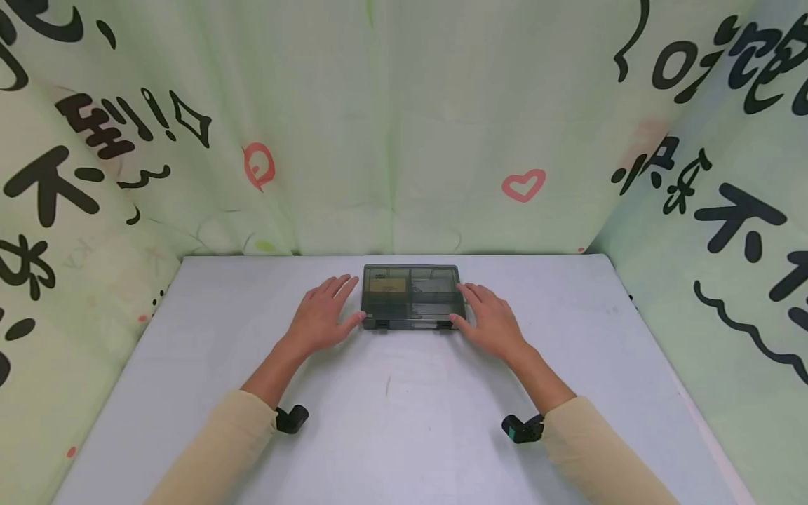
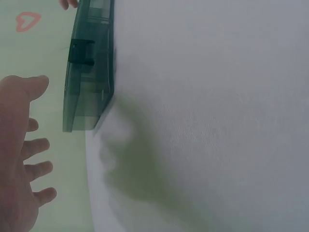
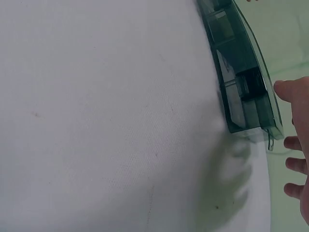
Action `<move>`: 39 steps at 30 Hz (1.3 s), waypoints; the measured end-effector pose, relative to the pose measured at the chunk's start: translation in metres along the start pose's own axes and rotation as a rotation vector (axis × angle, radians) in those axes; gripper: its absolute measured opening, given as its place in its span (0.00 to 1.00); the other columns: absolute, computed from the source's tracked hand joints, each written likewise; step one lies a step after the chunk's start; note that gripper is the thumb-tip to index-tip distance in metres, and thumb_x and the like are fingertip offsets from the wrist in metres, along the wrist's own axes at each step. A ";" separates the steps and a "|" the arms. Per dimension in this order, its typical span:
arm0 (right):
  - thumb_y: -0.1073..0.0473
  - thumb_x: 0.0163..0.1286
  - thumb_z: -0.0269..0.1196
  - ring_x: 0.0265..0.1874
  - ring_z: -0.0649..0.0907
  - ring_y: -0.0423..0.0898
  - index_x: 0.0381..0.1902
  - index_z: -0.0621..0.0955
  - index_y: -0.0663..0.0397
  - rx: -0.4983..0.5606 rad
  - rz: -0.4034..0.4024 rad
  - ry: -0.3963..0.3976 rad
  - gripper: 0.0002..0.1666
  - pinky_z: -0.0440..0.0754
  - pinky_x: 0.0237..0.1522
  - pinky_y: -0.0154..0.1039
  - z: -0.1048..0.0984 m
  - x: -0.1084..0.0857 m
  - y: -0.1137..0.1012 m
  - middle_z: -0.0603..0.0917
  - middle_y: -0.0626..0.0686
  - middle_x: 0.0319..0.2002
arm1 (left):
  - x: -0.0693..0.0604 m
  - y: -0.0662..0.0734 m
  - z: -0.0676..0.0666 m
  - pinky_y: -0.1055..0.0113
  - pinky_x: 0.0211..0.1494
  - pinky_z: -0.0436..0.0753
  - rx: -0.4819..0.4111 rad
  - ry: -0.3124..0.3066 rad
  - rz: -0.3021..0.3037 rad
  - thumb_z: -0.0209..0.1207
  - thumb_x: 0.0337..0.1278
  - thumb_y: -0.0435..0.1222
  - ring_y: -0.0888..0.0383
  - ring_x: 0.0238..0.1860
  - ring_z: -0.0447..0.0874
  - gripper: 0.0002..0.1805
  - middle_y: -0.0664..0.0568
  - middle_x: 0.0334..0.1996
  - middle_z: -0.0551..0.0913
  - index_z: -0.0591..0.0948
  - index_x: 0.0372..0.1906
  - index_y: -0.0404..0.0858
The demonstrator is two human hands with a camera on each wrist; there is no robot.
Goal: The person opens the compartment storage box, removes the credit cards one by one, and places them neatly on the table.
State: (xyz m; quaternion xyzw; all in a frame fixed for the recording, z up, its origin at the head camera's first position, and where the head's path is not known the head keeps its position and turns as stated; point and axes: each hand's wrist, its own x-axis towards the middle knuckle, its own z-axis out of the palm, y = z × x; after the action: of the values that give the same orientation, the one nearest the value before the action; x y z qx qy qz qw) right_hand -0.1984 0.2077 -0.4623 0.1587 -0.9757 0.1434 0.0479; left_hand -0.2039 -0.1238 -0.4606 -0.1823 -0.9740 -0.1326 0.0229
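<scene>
A dark translucent plastic compartment box [image 1: 413,308] lies near the far edge of the white table, its lid down and two latches along its front. Through the lid a tan item [image 1: 388,285] shows in the back left compartment. My left hand [image 1: 323,312] is spread beside the box's left end, thumb close to the front left corner; in the left wrist view that hand [image 2: 21,154] has a gap to the box [image 2: 91,72]. At the right end, my right hand [image 1: 492,319] has relaxed fingers by the side and its thumb at the front right corner. Whether it touches cannot be told.
The white table [image 1: 404,428] runs back to a pale green curtain [image 1: 391,140] with black lettering, and similar cloth hangs at both sides. A black wrist camera [image 1: 292,419] sits on the left wrist, another camera [image 1: 522,428] on the right.
</scene>
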 end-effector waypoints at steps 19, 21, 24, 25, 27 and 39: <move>0.42 0.70 0.57 0.69 0.66 0.62 0.73 0.62 0.57 0.028 0.025 -0.044 0.41 0.69 0.62 0.65 0.009 0.003 -0.003 0.63 0.62 0.72 | 0.006 0.011 0.014 0.43 0.71 0.65 -0.015 -0.059 -0.011 0.50 0.66 0.59 0.45 0.74 0.59 0.40 0.47 0.75 0.59 0.55 0.77 0.46; 0.42 0.70 0.57 0.69 0.67 0.63 0.73 0.62 0.58 0.035 0.030 -0.046 0.41 0.69 0.62 0.66 0.010 0.003 -0.003 0.62 0.63 0.72 | 0.006 0.012 0.015 0.43 0.70 0.66 -0.023 -0.060 -0.015 0.50 0.66 0.59 0.45 0.74 0.59 0.41 0.47 0.75 0.59 0.55 0.77 0.46; 0.42 0.70 0.57 0.68 0.68 0.64 0.73 0.62 0.57 0.034 0.036 -0.051 0.41 0.70 0.60 0.66 0.011 0.003 -0.004 0.61 0.64 0.73 | 0.007 0.014 0.016 0.44 0.69 0.67 -0.050 -0.062 -0.023 0.50 0.66 0.58 0.45 0.74 0.60 0.41 0.46 0.75 0.59 0.55 0.77 0.45; 0.42 0.70 0.57 0.68 0.68 0.64 0.73 0.61 0.57 0.036 0.039 -0.053 0.41 0.70 0.60 0.66 0.011 0.004 -0.004 0.61 0.64 0.73 | 0.007 0.014 0.017 0.43 0.69 0.67 -0.066 -0.063 -0.025 0.50 0.66 0.58 0.45 0.74 0.60 0.41 0.46 0.75 0.59 0.54 0.77 0.45; 0.42 0.70 0.57 0.68 0.68 0.64 0.74 0.61 0.57 0.048 0.048 -0.064 0.42 0.70 0.60 0.66 0.012 0.004 -0.004 0.60 0.64 0.73 | 0.007 0.015 0.018 0.42 0.69 0.68 -0.096 -0.067 -0.027 0.51 0.66 0.57 0.45 0.73 0.60 0.41 0.45 0.75 0.58 0.54 0.77 0.44; 0.43 0.72 0.55 0.72 0.60 0.64 0.77 0.52 0.57 0.244 0.102 -0.147 0.45 0.67 0.65 0.64 0.016 0.005 -0.003 0.45 0.62 0.78 | 0.011 0.017 0.020 0.44 0.66 0.71 -0.207 -0.133 -0.072 0.51 0.66 0.58 0.41 0.69 0.66 0.44 0.43 0.77 0.52 0.48 0.78 0.42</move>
State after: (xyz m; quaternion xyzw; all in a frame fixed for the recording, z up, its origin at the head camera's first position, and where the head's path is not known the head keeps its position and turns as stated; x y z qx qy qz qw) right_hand -0.2034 0.1989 -0.4756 0.1235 -0.9587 0.2510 -0.0508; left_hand -0.2078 -0.0996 -0.4746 -0.1573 -0.9604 -0.2207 -0.0655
